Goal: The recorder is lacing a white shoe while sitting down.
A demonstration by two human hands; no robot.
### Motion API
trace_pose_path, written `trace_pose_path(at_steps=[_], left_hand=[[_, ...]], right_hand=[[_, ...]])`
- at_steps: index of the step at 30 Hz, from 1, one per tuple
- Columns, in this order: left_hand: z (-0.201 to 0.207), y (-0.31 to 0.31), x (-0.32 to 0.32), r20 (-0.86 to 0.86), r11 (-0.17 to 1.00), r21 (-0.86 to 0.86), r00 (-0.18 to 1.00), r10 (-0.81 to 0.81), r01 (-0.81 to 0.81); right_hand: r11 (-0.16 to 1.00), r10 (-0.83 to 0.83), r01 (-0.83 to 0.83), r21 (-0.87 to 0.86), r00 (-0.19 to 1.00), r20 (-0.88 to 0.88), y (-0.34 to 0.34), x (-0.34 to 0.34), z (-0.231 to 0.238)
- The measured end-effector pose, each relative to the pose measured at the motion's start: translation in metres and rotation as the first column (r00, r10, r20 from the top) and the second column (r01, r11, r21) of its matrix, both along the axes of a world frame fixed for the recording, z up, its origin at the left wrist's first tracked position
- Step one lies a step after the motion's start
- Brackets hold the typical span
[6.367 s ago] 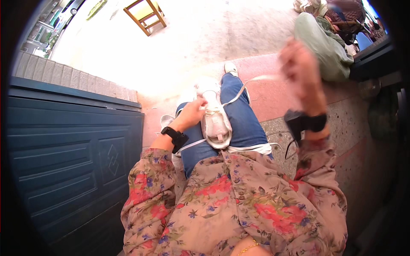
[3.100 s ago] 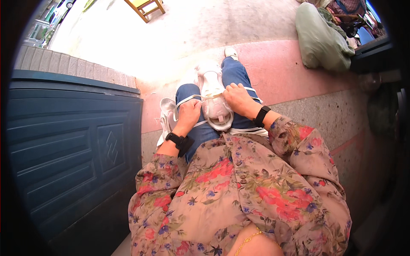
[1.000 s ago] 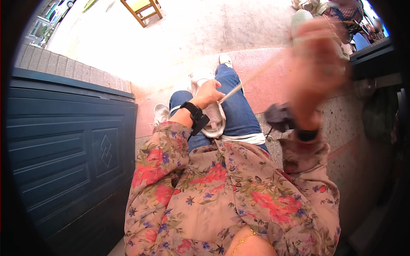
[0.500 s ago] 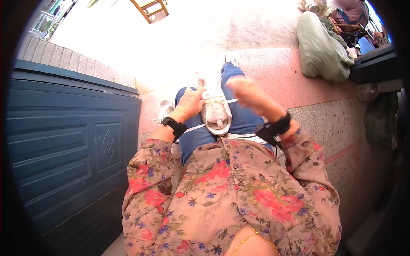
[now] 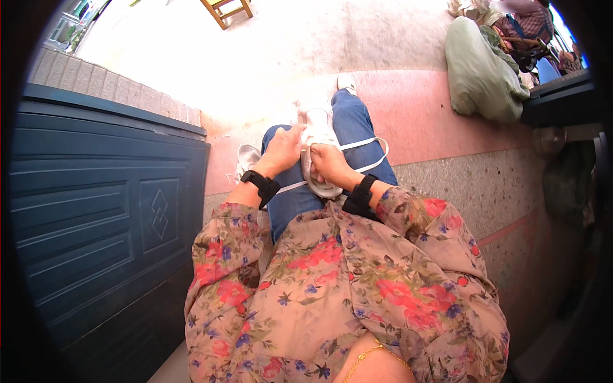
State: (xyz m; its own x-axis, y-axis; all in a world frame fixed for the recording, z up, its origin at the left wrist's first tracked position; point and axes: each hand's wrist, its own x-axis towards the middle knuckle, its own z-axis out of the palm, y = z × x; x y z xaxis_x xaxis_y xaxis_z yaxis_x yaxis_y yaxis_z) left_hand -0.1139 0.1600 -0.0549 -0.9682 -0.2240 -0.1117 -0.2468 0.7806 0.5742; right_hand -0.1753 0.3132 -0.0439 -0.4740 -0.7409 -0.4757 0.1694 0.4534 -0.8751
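A white sneaker [image 5: 321, 131] lies on my lap between my jeans-clad thighs, its heel toward me and its toe washed out by glare. On its left side my left hand [image 5: 284, 150] is closed against the upper by the lacing. Over the middle of the sneaker, my right hand [image 5: 330, 164] is closed in a pinch at the lacing, its fingertips partly hidden. A flat white shoelace [image 5: 381, 144] leaves the shoe, loops over my right thigh and passes back toward my right wrist. Another length of lace [image 5: 292, 187] crosses my left thigh.
Blue panelled door [image 5: 115, 191] stands to my left. A second light shoe [image 5: 248, 156] is beside my left leg. At the far right are a pale green sack [image 5: 482, 70] and piled belongings; a wooden stool [image 5: 228, 11] stands at the far edge.
My right hand has come in from the right, down onto the sneaker. The lace, pulled out straight before, now hangs in a loose loop over my right thigh. My left hand stays at the shoe.
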Motion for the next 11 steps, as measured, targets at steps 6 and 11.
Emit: trace_pose_path(at_steps=[6,11], left_hand=[[0.024,0.002,-0.011,0.137,0.898,0.394,0.979,0.150,-0.193],[0.038,-0.006,-0.002,0.270,0.668,0.630,0.919,0.288,-0.395]], right_hand=[[0.971,0.241,-0.169,0.172,0.651,-0.720,-0.004,-0.001,-0.023],[0.983,0.127,-0.158,0.096,0.953,0.275,0.024,-0.040,0.007]])
